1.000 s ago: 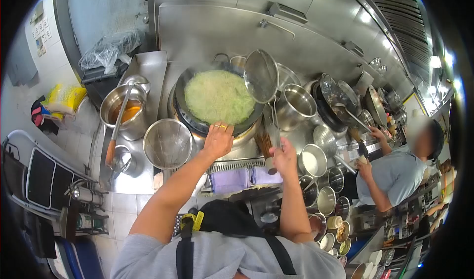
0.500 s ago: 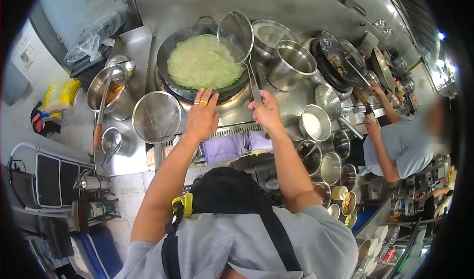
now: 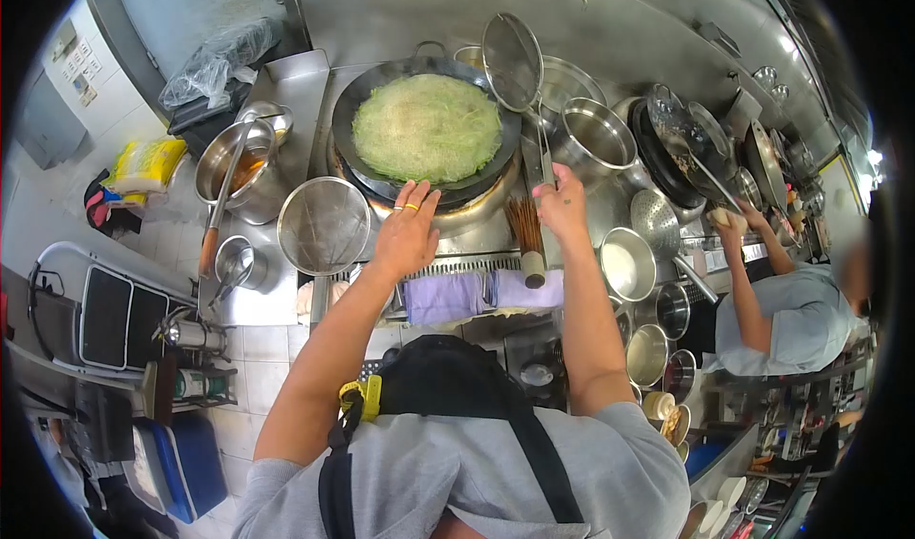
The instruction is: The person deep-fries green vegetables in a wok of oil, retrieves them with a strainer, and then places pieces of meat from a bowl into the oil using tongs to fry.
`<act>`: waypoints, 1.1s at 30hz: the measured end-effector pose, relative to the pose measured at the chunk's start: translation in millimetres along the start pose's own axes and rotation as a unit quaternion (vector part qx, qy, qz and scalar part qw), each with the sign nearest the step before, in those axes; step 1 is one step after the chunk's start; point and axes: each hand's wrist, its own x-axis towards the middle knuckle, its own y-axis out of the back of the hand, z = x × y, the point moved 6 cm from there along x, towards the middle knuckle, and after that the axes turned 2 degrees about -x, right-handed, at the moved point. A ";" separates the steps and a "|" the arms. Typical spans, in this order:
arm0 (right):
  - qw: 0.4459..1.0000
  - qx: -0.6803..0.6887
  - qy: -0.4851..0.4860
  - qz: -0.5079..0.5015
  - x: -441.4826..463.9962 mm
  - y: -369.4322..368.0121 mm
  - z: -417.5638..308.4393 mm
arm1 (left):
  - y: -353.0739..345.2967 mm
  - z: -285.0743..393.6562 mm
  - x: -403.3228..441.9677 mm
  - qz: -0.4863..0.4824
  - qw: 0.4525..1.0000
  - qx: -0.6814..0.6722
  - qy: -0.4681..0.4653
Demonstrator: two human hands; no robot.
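My right hand [image 3: 562, 205] is closed around the handle of a round mesh strainer [image 3: 513, 62]. The strainer hangs over the right rim of a large black wok [image 3: 341, 124], tilted, with nothing visible in its mesh. Pale green shredded vegetables in foamy liquid [image 3: 427, 129] fill much of the wok. My left hand [image 3: 408, 232] is open, fingers stretched toward the wok's near edge; whether they touch it I cannot tell. Just left of my right hand, a bamboo wok brush [image 3: 524, 226] lies with its bristles pointing away from me.
Left of my left arm sits another mesh strainer [image 3: 324, 224], beside a steel pot with brown liquid [image 3: 238, 172]. A tall steel pot [image 3: 597, 134], a perforated ladle [image 3: 654, 217] and several bowls stand right. Purple cloths [image 3: 444, 297] line the front edge. A co-worker [image 3: 796, 301] stands at the right.
My right hand has drawn the strainer up and right, away from the vegetables. The bamboo brush now lies beside that hand; a co-worker held a similar brush earlier. The view has shifted.
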 end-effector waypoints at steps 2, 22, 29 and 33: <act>0.999 0.021 -0.026 -0.022 5.5 -6.7 8.7 | 0.1 0.8 0.0 -0.005 1.000 0.003 0.008; 0.921 0.258 -0.211 -0.205 -85.5 -19.6 -45.6 | 2.0 -0.3 -1.7 0.009 1.000 -0.004 -0.005; 0.952 0.191 -0.140 -0.197 -97.3 -7.3 -67.3 | 3.0 -0.4 -1.3 0.003 1.000 -0.014 -0.001; 0.968 0.158 -0.105 -0.166 -107.5 -5.8 -82.3 | 2.5 -0.9 -1.2 0.000 1.000 -0.014 -0.005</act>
